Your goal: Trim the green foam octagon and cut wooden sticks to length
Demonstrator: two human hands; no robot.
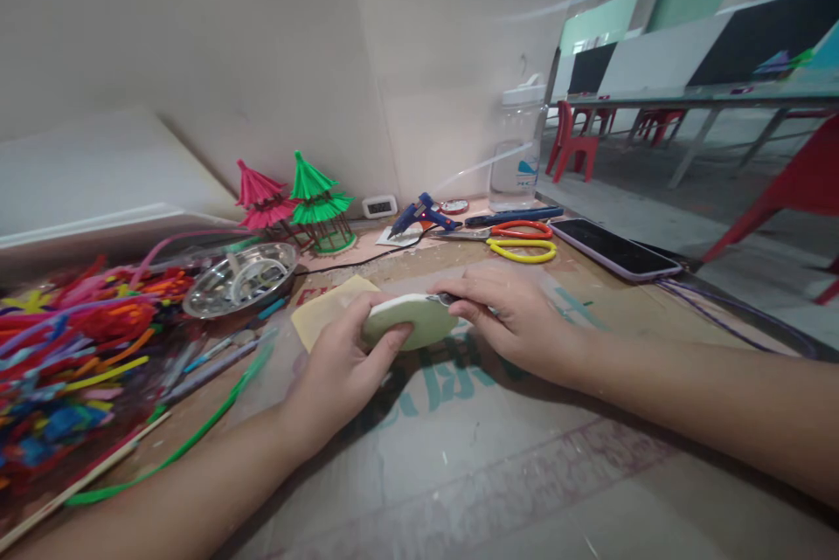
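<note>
I sit at a table (pixel 459 464) covered with printed cardboard, white boards standing behind it and red chairs (pixel 577 145) farther off to the right in a long room. In the middle of the table I hold a pale green disc (pixel 410 320), flat and slightly tilted. My left hand (pixel 344 363) cups its left edge, thumb on top and fingers curled beneath, closed on it. My right hand (pixel 515 320) meets the disc's right edge; its fingers are pinched around something small and dark-tipped pressed against the rim, but I cannot make out what it is. A yellow sheet (pixel 324 307) lies just behind my left hand.

To the near left a heap of coloured pipe cleaners (pixel 72 342) runs off the edge of the view, with a metal dish (pixel 239 276) beside it and a long green strip (pixel 197 433) lying toward me. Behind the dish stand a pink paper umbrella (pixel 262 197) and a green paper umbrella (pixel 319 197). Farther right lie a blue glue gun (pixel 419 215), scissors (pixel 517 231) with orange and yellow handles, and a phone (pixel 613 247) face up. A clear bottle (pixel 521 149) stands against the board. The right side is blurred.
</note>
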